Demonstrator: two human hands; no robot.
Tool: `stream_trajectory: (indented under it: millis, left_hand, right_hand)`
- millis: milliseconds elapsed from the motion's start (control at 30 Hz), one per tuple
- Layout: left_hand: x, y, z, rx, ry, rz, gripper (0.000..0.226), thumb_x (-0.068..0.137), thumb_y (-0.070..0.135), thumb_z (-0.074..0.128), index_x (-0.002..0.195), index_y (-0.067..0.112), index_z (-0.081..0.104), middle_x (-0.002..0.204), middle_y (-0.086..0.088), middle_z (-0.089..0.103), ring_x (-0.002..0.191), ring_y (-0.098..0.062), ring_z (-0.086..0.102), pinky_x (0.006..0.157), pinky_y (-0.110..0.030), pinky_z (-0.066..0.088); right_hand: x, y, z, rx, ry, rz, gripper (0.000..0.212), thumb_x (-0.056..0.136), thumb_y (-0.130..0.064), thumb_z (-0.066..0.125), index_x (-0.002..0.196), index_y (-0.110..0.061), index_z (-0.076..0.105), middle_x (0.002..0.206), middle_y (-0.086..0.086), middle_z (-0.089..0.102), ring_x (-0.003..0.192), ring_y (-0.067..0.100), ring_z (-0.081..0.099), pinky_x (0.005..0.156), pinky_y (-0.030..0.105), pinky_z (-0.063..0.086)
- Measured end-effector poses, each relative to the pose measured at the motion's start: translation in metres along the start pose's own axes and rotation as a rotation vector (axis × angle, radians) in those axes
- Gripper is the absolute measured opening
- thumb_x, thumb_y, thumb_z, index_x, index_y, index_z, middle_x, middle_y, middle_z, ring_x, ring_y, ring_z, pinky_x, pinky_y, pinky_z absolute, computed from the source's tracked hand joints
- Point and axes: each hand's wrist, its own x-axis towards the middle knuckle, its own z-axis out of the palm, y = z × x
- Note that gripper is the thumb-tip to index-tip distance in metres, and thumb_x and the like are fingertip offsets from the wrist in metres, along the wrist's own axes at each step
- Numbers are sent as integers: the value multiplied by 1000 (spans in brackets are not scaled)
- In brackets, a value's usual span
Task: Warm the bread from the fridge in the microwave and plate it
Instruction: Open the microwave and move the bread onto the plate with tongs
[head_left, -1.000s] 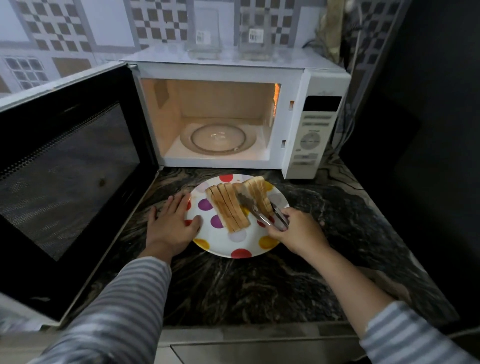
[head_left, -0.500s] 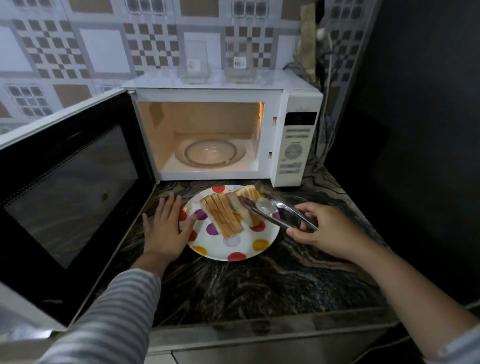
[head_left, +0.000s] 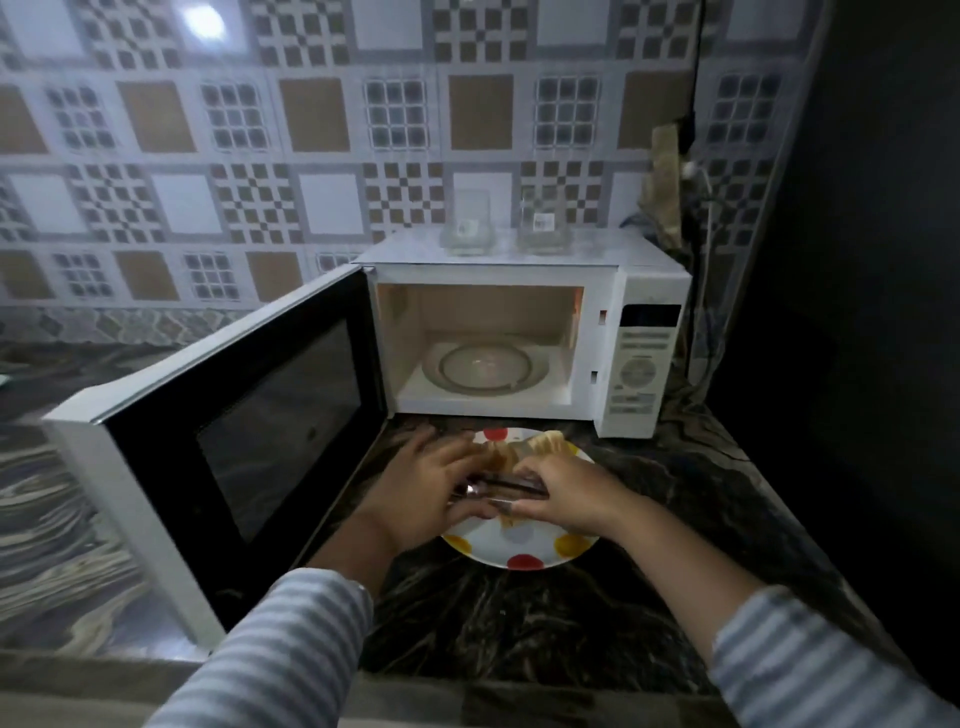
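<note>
Several bread slices (head_left: 540, 448) lay on the spotted plate (head_left: 519, 551), which sat on the dark counter (head_left: 545, 613) just near of the microwave (head_left: 524, 332), its door (head_left: 234, 431) swung open to the left and its cavity bare but for the glass turntable (head_left: 485, 370). The bread was judged light, soft and easily crushed or torn, so it would be better taken by the crust edges or moved on the plate, itself stiff, smooth and breakable and best gripped at opposite rims. Both hands were held over the plate: the left hand (head_left: 421, 491) and the right hand (head_left: 563, 493) were curled around metal tongs (head_left: 498, 491) between them, though blur hid which one bore the weight. Half a second earlier, the left hand had lain flat on the counter beside the plate, and the tongs had been held by the right hand alone, out to the right.
</note>
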Motion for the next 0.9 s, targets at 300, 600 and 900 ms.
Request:
stream_trajectory:
  millis: [300, 600, 900]
  left_hand:
    - [-7, 9, 2, -123, -261, -167, 35, 87, 33, 65, 120, 23, 63, 118, 2, 64, 110, -21, 58, 85, -26, 41]
    - [0, 1, 8, -158, -207, -318, 36, 83, 12, 64, 112, 32, 63, 114, 12, 62, 99, -6, 60, 79, -20, 48]
    - [11, 7, 8, -199, -216, -308, 25, 83, 17, 63, 105, 29, 65, 108, 10, 63, 94, -10, 60, 77, -29, 51]
  right_hand:
    - [5, -1, 23, 50, -26, 15, 35, 87, -47, 62, 118, -31, 59, 119, -9, 63, 111, 17, 56, 97, 39, 40]
    - [-17, 27, -3, 66, 19, 134, 56, 73, -34, 80, 123, -20, 58, 116, 0, 65, 104, 17, 61, 89, 31, 50]
    - [-15, 41, 4, 81, 106, 142, 40, 75, -30, 78, 114, -26, 68, 108, -7, 68, 93, 8, 59, 83, 27, 48]
